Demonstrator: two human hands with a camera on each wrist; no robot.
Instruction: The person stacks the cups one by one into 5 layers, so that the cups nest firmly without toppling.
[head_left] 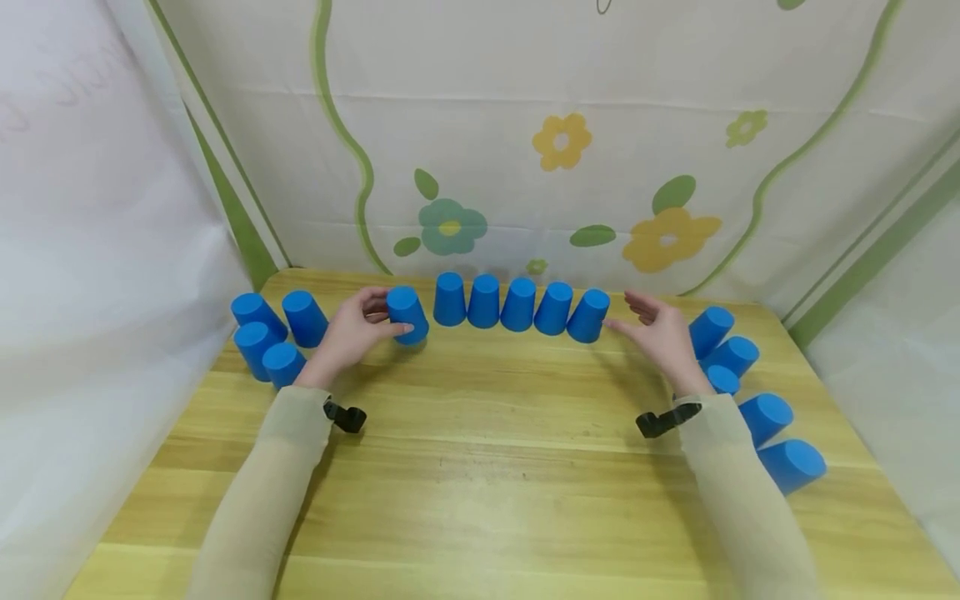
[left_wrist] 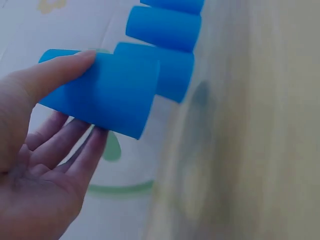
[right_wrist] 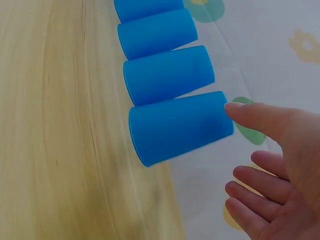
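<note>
My left hand pinches an upside-down blue cup between thumb and fingers, at the left end of a row of like cups. In the left wrist view the held cup overlaps the nearest row cup, and its rim is close over the table. At the row's other end my right hand has its fingers spread beside the last blue cup. The thumb tip is right at that cup's narrow upper end in the right wrist view, while the other fingers stand apart from it.
Several upside-down blue cups are grouped by my left forearm. More blue cups stand along the right side, partly behind my right arm. The row is near the back edge of the wooden table, before a flower-printed cloth.
</note>
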